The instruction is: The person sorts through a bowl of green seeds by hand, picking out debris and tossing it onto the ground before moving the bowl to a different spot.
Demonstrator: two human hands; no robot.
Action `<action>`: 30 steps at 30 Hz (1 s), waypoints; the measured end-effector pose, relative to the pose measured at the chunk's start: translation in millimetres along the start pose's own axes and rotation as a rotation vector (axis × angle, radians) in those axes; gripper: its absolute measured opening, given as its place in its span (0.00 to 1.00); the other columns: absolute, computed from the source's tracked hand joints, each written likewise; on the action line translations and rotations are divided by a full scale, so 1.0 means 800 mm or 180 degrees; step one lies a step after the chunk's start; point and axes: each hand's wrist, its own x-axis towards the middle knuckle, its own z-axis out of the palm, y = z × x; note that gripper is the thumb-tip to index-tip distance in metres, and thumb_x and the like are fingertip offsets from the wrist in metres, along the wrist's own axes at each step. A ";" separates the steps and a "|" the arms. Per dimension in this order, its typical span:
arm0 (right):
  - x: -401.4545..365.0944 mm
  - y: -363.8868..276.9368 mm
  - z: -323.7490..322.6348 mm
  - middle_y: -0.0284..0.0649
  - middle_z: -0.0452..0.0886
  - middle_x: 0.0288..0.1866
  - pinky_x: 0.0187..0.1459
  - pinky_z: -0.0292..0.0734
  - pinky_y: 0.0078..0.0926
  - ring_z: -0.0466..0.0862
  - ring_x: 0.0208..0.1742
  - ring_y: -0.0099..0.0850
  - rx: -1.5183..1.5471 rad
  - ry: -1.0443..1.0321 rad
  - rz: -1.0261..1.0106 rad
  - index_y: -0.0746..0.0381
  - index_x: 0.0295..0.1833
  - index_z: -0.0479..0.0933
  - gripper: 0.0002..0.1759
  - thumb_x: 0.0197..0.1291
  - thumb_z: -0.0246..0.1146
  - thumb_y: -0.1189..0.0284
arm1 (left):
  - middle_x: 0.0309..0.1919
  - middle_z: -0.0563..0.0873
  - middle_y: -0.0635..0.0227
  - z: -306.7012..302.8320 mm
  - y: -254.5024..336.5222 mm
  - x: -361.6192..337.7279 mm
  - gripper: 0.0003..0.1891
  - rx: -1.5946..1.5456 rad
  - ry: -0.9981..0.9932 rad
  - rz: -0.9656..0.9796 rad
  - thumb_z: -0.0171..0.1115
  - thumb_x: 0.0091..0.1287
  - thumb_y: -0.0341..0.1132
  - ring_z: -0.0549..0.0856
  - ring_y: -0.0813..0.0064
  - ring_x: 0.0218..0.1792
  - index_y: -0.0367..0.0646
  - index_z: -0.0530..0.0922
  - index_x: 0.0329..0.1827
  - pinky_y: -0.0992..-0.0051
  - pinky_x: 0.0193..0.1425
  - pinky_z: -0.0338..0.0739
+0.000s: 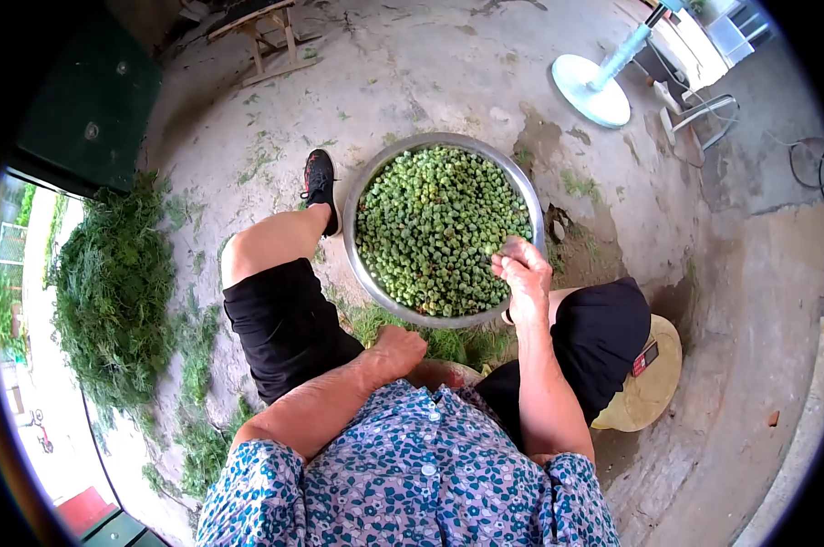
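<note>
On our left we see a big heap of cut green plants (111, 283) on the concrete floor (412, 73), with loose scraps strewn around it. Above it stands a dark green door (83, 100), and a wooden stool (266, 32) sits at the top. At the upper right we find a fan's round white base (590, 91), with a black cable (808, 164) looping beyond it. Lower right lies a pale yellow round seat (653, 387) carrying a small red object (644, 358).
</note>
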 end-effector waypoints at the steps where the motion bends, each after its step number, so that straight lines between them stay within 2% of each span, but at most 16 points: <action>1: 0.000 -0.002 0.001 0.41 0.78 0.43 0.40 0.80 0.24 0.82 0.39 0.30 0.0045 0.0019 -0.0025 0.70 0.54 0.74 0.17 0.57 0.54 0.85 | 0.32 0.86 0.65 0.004 0.000 -0.001 0.08 -0.0051 0.0171 0.0084 0.55 0.58 0.31 0.86 0.64 0.36 0.46 0.84 0.31 0.63 0.34 0.80; 3: 0.001 -0.004 0.003 0.40 0.79 0.42 0.39 0.80 0.23 0.82 0.38 0.29 -0.0024 0.0133 -0.0019 0.69 0.53 0.75 0.15 0.59 0.55 0.83 | 0.29 0.85 0.63 0.017 -0.004 -0.002 0.06 -0.0154 0.0513 0.0246 0.57 0.54 0.32 0.85 0.61 0.32 0.44 0.82 0.27 0.62 0.33 0.78; 6: 0.001 -0.001 -0.002 0.39 0.81 0.41 0.36 0.80 0.21 0.83 0.36 0.28 -0.0101 0.0267 0.0048 0.69 0.51 0.76 0.13 0.61 0.57 0.81 | 0.28 0.85 0.63 0.015 -0.003 -0.001 0.06 -0.0116 0.0559 0.0295 0.57 0.55 0.32 0.85 0.60 0.33 0.44 0.82 0.26 0.61 0.34 0.78; 9: -0.001 -0.002 0.000 0.39 0.81 0.40 0.34 0.79 0.19 0.83 0.34 0.26 -0.0173 0.0393 0.0149 0.69 0.50 0.77 0.12 0.61 0.57 0.79 | 0.27 0.85 0.63 -0.010 0.005 -0.007 0.06 0.0172 0.0081 0.0035 0.56 0.55 0.31 0.85 0.59 0.32 0.44 0.82 0.26 0.61 0.34 0.78; 12: 0.000 0.000 -0.003 0.40 0.82 0.39 0.33 0.79 0.19 0.82 0.33 0.26 -0.0220 0.0413 0.0177 0.69 0.50 0.77 0.12 0.61 0.58 0.79 | 0.26 0.85 0.63 -0.010 -0.004 -0.011 0.07 0.0254 0.0006 -0.0066 0.56 0.55 0.30 0.86 0.61 0.32 0.44 0.81 0.24 0.64 0.32 0.79; 15: 0.001 0.004 -0.008 0.40 0.82 0.38 0.31 0.79 0.19 0.82 0.32 0.26 -0.0213 0.0425 0.0186 0.70 0.49 0.77 0.11 0.61 0.57 0.80 | 0.26 0.84 0.64 -0.031 -0.019 -0.022 0.05 0.0224 0.0644 -0.0148 0.56 0.54 0.29 0.86 0.65 0.32 0.45 0.81 0.27 0.69 0.29 0.78; 16: 0.002 0.005 -0.011 0.40 0.81 0.38 0.31 0.78 0.19 0.82 0.31 0.25 -0.0200 0.0431 0.0178 0.70 0.49 0.77 0.11 0.61 0.57 0.80 | 0.24 0.82 0.68 -0.045 -0.029 -0.031 0.03 0.0403 0.1207 -0.0123 0.56 0.54 0.29 0.85 0.70 0.29 0.47 0.78 0.28 0.72 0.26 0.76; 17: 0.004 0.006 -0.012 0.39 0.81 0.38 0.30 0.78 0.18 0.81 0.31 0.25 -0.0210 0.0439 0.0182 0.69 0.49 0.77 0.11 0.61 0.56 0.80 | 0.21 0.77 0.72 -0.064 -0.037 -0.042 0.02 0.0723 0.1414 -0.0167 0.56 0.54 0.29 0.82 0.73 0.25 0.49 0.75 0.29 0.72 0.23 0.74; 18: 0.004 0.007 -0.012 0.38 0.81 0.38 0.30 0.78 0.18 0.81 0.31 0.24 -0.0334 0.0483 0.0174 0.69 0.49 0.78 0.11 0.61 0.56 0.80 | 0.20 0.75 0.75 -0.075 -0.053 -0.042 0.03 0.0795 0.2144 -0.0199 0.56 0.53 0.29 0.79 0.78 0.21 0.51 0.73 0.27 0.73 0.20 0.71; 20: 0.008 0.010 -0.008 0.37 0.81 0.38 0.30 0.78 0.18 0.81 0.31 0.24 -0.0599 0.0569 0.0148 0.68 0.48 0.78 0.11 0.61 0.56 0.81 | 0.20 0.73 0.79 -0.133 -0.067 -0.054 0.05 0.1699 0.2521 -0.0695 0.57 0.52 0.30 0.76 0.84 0.21 0.53 0.70 0.28 0.77 0.17 0.66; 21: 0.010 0.015 -0.007 0.35 0.81 0.37 0.30 0.77 0.17 0.80 0.30 0.22 -0.0607 0.0620 0.0250 0.66 0.48 0.78 0.11 0.61 0.56 0.81 | 0.25 0.80 0.73 -0.162 -0.080 -0.053 0.02 0.1526 0.2190 -0.0749 0.57 0.56 0.31 0.81 0.78 0.25 0.50 0.75 0.32 0.74 0.21 0.73; 22: 0.015 0.023 -0.008 0.36 0.81 0.37 0.31 0.77 0.18 0.80 0.31 0.23 -0.0715 0.0613 0.0268 0.67 0.48 0.78 0.11 0.61 0.56 0.81 | 0.33 0.84 0.65 -0.178 -0.107 -0.045 0.07 0.0484 0.2464 -0.0479 0.56 0.62 0.35 0.85 0.70 0.32 0.45 0.78 0.40 0.70 0.30 0.80; 23: 0.019 0.033 -0.011 0.36 0.81 0.37 0.31 0.78 0.19 0.81 0.31 0.24 -0.0819 0.0608 0.0288 0.68 0.48 0.78 0.11 0.61 0.56 0.81 | 0.41 0.85 0.61 -0.226 -0.095 -0.054 0.12 -0.0084 0.2045 -0.0975 0.56 0.65 0.38 0.85 0.63 0.37 0.44 0.79 0.46 0.68 0.41 0.82; 26: 0.024 0.049 -0.002 0.34 0.81 0.33 0.28 0.77 0.21 0.80 0.29 0.23 -0.1205 0.0591 0.0351 0.64 0.45 0.80 0.10 0.59 0.57 0.80 | 0.35 0.85 0.59 -0.280 -0.122 -0.032 0.12 -0.0684 0.2144 -0.1004 0.55 0.63 0.39 0.84 0.59 0.39 0.44 0.81 0.43 0.63 0.42 0.78; 28: 0.049 0.112 -0.022 0.40 0.82 0.32 0.33 0.74 0.24 0.81 0.32 0.32 -0.2124 0.0215 -0.0521 0.65 0.43 0.80 0.11 0.56 0.57 0.83 | 0.34 0.85 0.57 -0.295 -0.140 -0.014 0.13 -0.0596 0.2181 -0.0826 0.54 0.62 0.40 0.84 0.57 0.39 0.43 0.81 0.42 0.62 0.42 0.77; 30: 0.039 0.109 0.006 0.42 0.82 0.34 0.37 0.76 0.29 0.81 0.35 0.38 -0.3061 -0.0019 -0.1538 0.63 0.45 0.80 0.15 0.52 0.58 0.84 | 0.33 0.85 0.56 -0.301 -0.153 0.001 0.13 -0.0631 0.2279 -0.0692 0.54 0.61 0.40 0.83 0.55 0.38 0.43 0.81 0.42 0.62 0.42 0.76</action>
